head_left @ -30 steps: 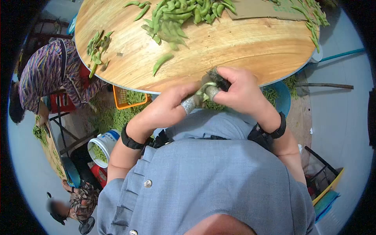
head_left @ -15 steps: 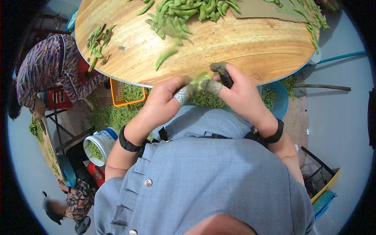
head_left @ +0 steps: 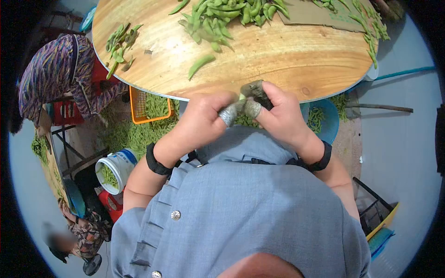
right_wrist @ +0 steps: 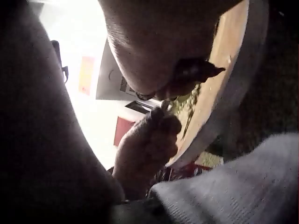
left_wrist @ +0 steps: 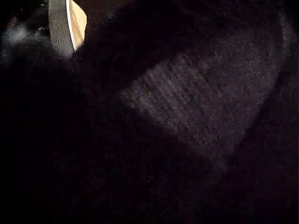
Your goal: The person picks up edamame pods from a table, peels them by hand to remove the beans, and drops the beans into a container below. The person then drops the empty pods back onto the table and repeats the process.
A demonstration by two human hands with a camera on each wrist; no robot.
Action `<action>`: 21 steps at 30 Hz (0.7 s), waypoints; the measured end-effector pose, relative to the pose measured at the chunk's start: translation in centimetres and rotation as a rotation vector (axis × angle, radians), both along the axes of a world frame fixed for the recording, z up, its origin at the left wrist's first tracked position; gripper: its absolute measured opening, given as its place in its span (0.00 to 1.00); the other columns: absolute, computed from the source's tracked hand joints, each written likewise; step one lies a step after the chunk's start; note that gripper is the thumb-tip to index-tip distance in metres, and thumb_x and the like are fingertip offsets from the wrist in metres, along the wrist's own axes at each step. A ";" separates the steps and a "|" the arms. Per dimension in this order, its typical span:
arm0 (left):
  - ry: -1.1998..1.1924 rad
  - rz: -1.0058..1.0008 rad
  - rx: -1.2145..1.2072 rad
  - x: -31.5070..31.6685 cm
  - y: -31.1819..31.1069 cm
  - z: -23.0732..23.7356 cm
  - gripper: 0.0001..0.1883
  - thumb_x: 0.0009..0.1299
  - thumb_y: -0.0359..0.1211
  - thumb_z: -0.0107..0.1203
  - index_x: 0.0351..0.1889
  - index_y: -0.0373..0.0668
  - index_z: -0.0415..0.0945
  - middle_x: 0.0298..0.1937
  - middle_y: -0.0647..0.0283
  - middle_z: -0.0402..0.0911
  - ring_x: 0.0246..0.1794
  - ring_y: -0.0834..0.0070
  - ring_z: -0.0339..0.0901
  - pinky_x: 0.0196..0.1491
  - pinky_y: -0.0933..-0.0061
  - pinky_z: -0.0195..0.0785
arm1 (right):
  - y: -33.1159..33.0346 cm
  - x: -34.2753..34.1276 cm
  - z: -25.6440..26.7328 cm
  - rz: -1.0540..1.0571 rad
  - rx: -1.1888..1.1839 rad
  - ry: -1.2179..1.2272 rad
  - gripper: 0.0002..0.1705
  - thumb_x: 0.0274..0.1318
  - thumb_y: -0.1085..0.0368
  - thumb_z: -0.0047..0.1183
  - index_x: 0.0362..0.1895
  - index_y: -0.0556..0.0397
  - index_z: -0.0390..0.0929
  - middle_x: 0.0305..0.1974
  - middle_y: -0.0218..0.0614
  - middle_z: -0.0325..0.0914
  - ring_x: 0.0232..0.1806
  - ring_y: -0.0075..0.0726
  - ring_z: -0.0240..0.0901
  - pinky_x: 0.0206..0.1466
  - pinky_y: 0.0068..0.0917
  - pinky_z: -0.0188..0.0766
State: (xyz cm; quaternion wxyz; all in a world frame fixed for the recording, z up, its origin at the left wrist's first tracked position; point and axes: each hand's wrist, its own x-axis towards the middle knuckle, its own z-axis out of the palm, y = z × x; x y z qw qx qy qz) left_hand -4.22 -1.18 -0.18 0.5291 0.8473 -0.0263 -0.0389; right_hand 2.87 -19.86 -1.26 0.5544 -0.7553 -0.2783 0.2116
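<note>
In front of the blue-grey shirt, at the table's near edge, both hands meet in the head view. My left hand (head_left: 199, 118), its thumb wrapped in silver tape, pinches a green bean pod (head_left: 242, 97) mostly hidden by the fingers. My right hand (head_left: 287, 113), with dark covers on thumb and forefinger, grips the pod's other side. Shelled green beans (head_left: 244, 120) show just below the hands. In the right wrist view the two hands meet beside the table edge. The left wrist view is almost black.
On the round wooden table (head_left: 278, 69) lie a pod heap (head_left: 227, 14), a single pod (head_left: 201, 66), a small darker pile (head_left: 119, 46) and cardboard (head_left: 320, 18). Around it stand an orange basket (head_left: 133, 109), a white bucket (head_left: 124, 162) and a blue basin (head_left: 331, 125). Two other people are at left.
The hands drew slightly apart around a split-looking pod half a second ago, with beans visible below. Now they are together again, fingertips covering most of the pod.
</note>
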 end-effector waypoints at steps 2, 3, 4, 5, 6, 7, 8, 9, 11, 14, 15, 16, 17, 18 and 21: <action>0.044 -0.102 -0.016 0.0 0.2 0.3 0.04 0.62 0.26 0.52 0.32 0.36 0.75 0.23 0.55 0.76 0.24 0.65 0.75 0.30 0.69 0.67 | -0.1 0.4 1.2 0.022 0.013 0.302 0.12 0.52 0.63 0.57 0.39 0.57 0.75 0.25 0.39 0.75 0.27 0.36 0.74 0.31 0.33 0.71; 0.044 -0.096 -0.016 -0.1 0.3 0.3 0.04 0.62 0.26 0.52 0.32 0.36 0.75 0.23 0.55 0.76 0.24 0.65 0.75 0.30 0.69 0.67 | -0.1 0.6 1.8 0.038 0.022 0.612 0.13 0.51 0.63 0.57 0.39 0.57 0.75 0.25 0.37 0.74 0.27 0.33 0.74 0.31 0.32 0.70; 0.157 -0.128 -0.210 -0.5 0.3 0.3 0.04 0.62 0.27 0.52 0.33 0.36 0.75 0.23 0.55 0.76 0.24 0.65 0.75 0.31 0.69 0.67 | -0.2 0.9 2.1 0.042 0.021 0.613 0.13 0.51 0.63 0.57 0.39 0.57 0.75 0.25 0.37 0.74 0.27 0.33 0.74 0.31 0.32 0.70; 0.268 -0.159 -0.404 -0.7 0.4 0.3 0.05 0.62 0.27 0.53 0.34 0.36 0.75 0.23 0.56 0.76 0.24 0.64 0.75 0.31 0.70 0.67 | -0.2 1.3 2.2 0.104 -0.031 0.692 0.13 0.51 0.63 0.58 0.38 0.57 0.75 0.24 0.35 0.73 0.27 0.30 0.73 0.31 0.33 0.70; 0.264 -0.234 -0.369 -0.6 0.9 0.5 0.06 0.63 0.28 0.53 0.34 0.36 0.75 0.23 0.56 0.75 0.24 0.63 0.75 0.32 0.70 0.68 | -0.3 1.6 2.3 0.166 -0.086 0.769 0.14 0.50 0.62 0.58 0.38 0.57 0.75 0.23 0.34 0.73 0.26 0.28 0.73 0.30 0.33 0.70; 0.261 -0.229 -0.371 -0.8 1.3 0.7 0.06 0.63 0.28 0.53 0.34 0.36 0.75 0.23 0.56 0.75 0.24 0.63 0.75 0.32 0.70 0.68 | -0.4 1.4 1.3 0.170 -0.090 0.767 0.14 0.50 0.62 0.58 0.38 0.57 0.75 0.23 0.34 0.73 0.26 0.28 0.73 0.30 0.33 0.70; 0.174 -0.233 -0.211 -1.1 2.0 0.8 0.06 0.63 0.29 0.53 0.34 0.36 0.75 0.23 0.55 0.76 0.24 0.62 0.75 0.32 0.69 0.68 | -0.5 1.1 -0.6 0.217 -0.061 0.472 0.14 0.49 0.62 0.58 0.38 0.57 0.75 0.23 0.35 0.73 0.26 0.30 0.73 0.30 0.34 0.69; 0.089 -0.235 -0.050 -1.5 2.8 1.0 0.06 0.63 0.29 0.53 0.34 0.36 0.75 0.23 0.55 0.76 0.24 0.61 0.75 0.33 0.69 0.68 | -0.3 1.0 -1.3 0.261 -0.028 0.177 0.14 0.48 0.62 0.58 0.37 0.57 0.75 0.23 0.37 0.73 0.25 0.31 0.72 0.30 0.35 0.69; 0.199 -0.192 0.190 -2.7 5.4 1.8 0.07 0.61 0.31 0.55 0.34 0.37 0.76 0.26 0.48 0.76 0.27 0.54 0.76 0.32 0.64 0.68 | -0.5 1.3 0.3 0.274 -0.202 0.053 0.16 0.46 0.59 0.59 0.36 0.57 0.75 0.25 0.44 0.74 0.27 0.42 0.74 0.32 0.38 0.69; 0.368 -0.198 0.569 -5.3 8.3 1.7 0.09 0.58 0.34 0.58 0.29 0.37 0.75 0.24 0.47 0.76 0.30 0.48 0.75 0.32 0.57 0.68 | 0.2 1.7 1.1 0.380 -0.489 -0.154 0.15 0.46 0.59 0.58 0.35 0.55 0.75 0.27 0.49 0.74 0.31 0.52 0.74 0.34 0.39 0.70; 0.391 -0.230 0.632 -6.0 8.7 1.7 0.11 0.58 0.35 0.59 0.28 0.36 0.75 0.25 0.47 0.76 0.30 0.48 0.75 0.33 0.56 0.68 | 1.0 1.9 0.9 0.299 -0.387 -0.295 0.13 0.47 0.61 0.57 0.35 0.55 0.75 0.28 0.48 0.74 0.33 0.54 0.73 0.35 0.41 0.70; 0.393 -0.231 0.633 -6.3 8.7 1.9 0.11 0.58 0.35 0.59 0.28 0.36 0.75 0.25 0.47 0.76 0.30 0.48 0.75 0.33 0.56 0.68 | 1.8 2.1 0.7 0.215 -0.284 -0.434 0.12 0.48 0.62 0.56 0.34 0.55 0.74 0.29 0.48 0.75 0.35 0.55 0.73 0.36 0.42 0.70; 0.390 -0.207 0.702 -6.4 8.5 2.3 0.11 0.58 0.35 0.59 0.28 0.36 0.75 0.25 0.47 0.76 0.30 0.48 0.75 0.33 0.55 0.68 | 3.0 2.6 0.6 0.215 -0.282 -0.436 0.12 0.48 0.62 0.56 0.34 0.55 0.74 0.29 0.48 0.75 0.35 0.55 0.73 0.36 0.42 0.70; 0.385 -0.182 0.770 -6.3 8.3 2.6 0.11 0.58 0.35 0.60 0.29 0.36 0.75 0.25 0.47 0.76 0.31 0.47 0.75 0.34 0.53 0.67 | 4.6 3.3 0.4 0.152 -0.178 -0.533 0.12 0.49 0.62 0.56 0.36 0.55 0.75 0.30 0.47 0.75 0.35 0.54 0.73 0.36 0.41 0.70; 0.070 0.164 0.734 -4.3 7.1 2.2 0.11 0.57 0.31 0.61 0.37 0.40 0.79 0.31 0.51 0.80 0.33 0.54 0.78 0.37 0.60 0.71 | 8.5 5.6 -1.8 0.093 -0.095 -0.696 0.13 0.50 0.62 0.55 0.39 0.55 0.76 0.32 0.46 0.75 0.34 0.53 0.73 0.36 0.39 0.70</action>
